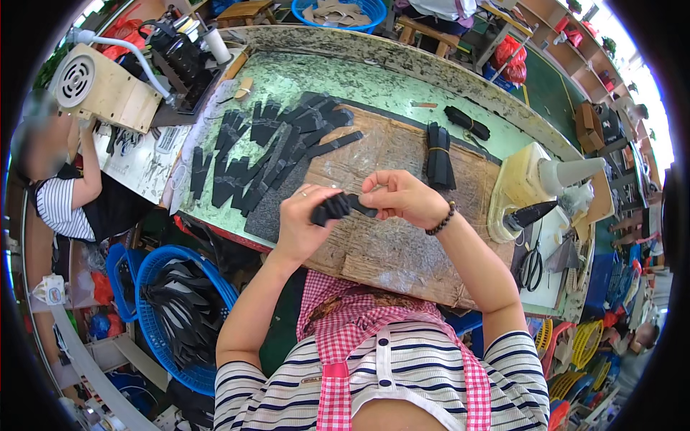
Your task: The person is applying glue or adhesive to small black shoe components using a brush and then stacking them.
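Over the cardboard sheet [402, 248], my left hand [295, 219] is closed around a stack of short black strips [330, 209]. My right hand [406, 199] pinches the end of one black strip [362, 207] between thumb and fingers, close beside that stack. To the left of my hands, many flat black strips [277, 161] lie overlapping in rows on the green table and a dark mat. Beyond my right hand rests an upright-lying bundle of black strips [440, 156] with a band around it. A second banded black bundle [467, 123] lies farther back.
On the right stand a yellowish plastic container [519, 179] and black scissors [531, 269]. A blue basket of black pieces [180, 316] is at lower left. Another person [61, 172] sits by a beige machine [108, 86]. A raised ledge [374, 54] edges the table's far side.
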Demonstrator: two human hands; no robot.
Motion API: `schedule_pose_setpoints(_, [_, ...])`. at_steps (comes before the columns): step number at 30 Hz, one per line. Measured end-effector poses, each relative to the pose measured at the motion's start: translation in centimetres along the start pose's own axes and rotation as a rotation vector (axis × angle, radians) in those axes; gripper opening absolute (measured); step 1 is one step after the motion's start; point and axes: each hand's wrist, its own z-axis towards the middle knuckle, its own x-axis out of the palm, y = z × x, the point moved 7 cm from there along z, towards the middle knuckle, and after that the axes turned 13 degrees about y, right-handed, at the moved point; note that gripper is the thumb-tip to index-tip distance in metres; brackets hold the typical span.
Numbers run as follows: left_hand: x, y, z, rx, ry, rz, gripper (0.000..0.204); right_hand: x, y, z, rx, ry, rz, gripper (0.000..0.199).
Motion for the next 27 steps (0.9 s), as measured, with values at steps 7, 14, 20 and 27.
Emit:
schedule_pose_setpoints(7, [3.1, 1.3, -2.0, -0.612, -0.013, -1.041, 0.023, 3.5, 4.6, -5.4, -0.541, -0.398, -0.835, 0.019])
schedule_pose_setpoints(14, [2.3, -0.9, -2.9, -0.541, 0.097, -0.761, 0.027, 5.4, 4.3, -6.0, -0.529, -0.446, -1.034, 0.025])
schedule_pose_setpoints(20, [1.5, -2.9, -2.8, -0.402, 0.147, -0.602, 0.029, 6.2, 4.8, -6.8, -0.529, -0.422, -1.074, 0.02])
schedule_pose_setpoints(27, [1.7, -3.0, -4.0, -0.47, -0.033, -0.722, 0.026, 6.2, 4.7, -7.0, -0.493, -0.399, -0.931, 0.014])
